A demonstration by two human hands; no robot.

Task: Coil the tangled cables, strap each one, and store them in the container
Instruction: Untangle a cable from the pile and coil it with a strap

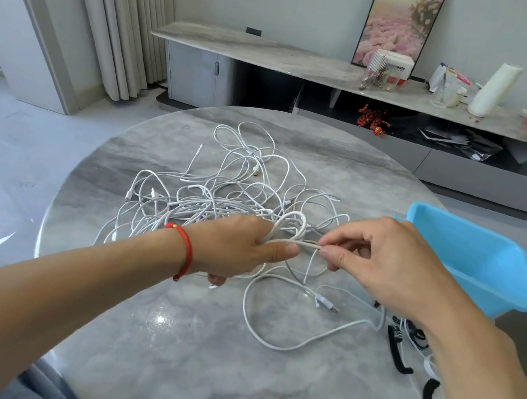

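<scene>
None of the cables had been strapped or stored at this point, as far as the view showed: the blue container (473, 263) stood at the right edge of the round marble worktop (164, 339) with nothing visible inside it, though its floor was partly hidden by its near wall. Most of the white cables (222, 189) lay as one loose tangle across the middle of the worktop, behind the hands. The left hand (240, 251) gripped a small bundle of loops (288, 227), its thumb pressed over them, while the right hand (383, 263) pinched a strand of the same cable between thumb and forefinger just beside the bundle. A slack run of that cable, it seemed, trailed over the worktop toward the person, with a plug end (328, 304) lying near the right wrist. Several black straps (396, 351) lay unused at the right, near the container. By my judgement the first coil was only begun; nearly everything remained.
</scene>
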